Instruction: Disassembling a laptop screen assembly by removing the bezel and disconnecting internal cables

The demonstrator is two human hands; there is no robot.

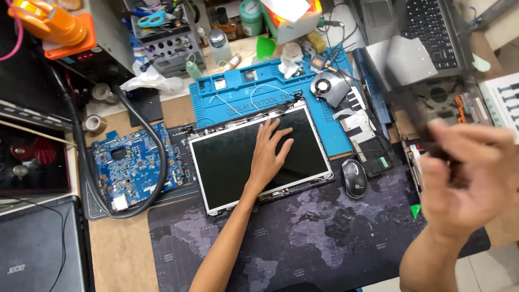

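Head view: the left hand (268, 157) lies flat on the laptop screen panel (259, 158), its fingers (281, 139) spread and pressing lightly on the dark glass, which seems to keep the loose panel from sliding on the bench (121, 254). The panel sits straight under those fingers, tilted a little, bare of its lid, with a thin silver frame, a glossy black face and thin white wires just beyond its far edge on the blue repair mat (243, 89). The right hand (465, 184) hangs blurred and raised well to the right, its fingers loosely curled; whether they grip the dark blurred shape beside them I cannot tell. A black mouse (354, 178) lies between the hands.
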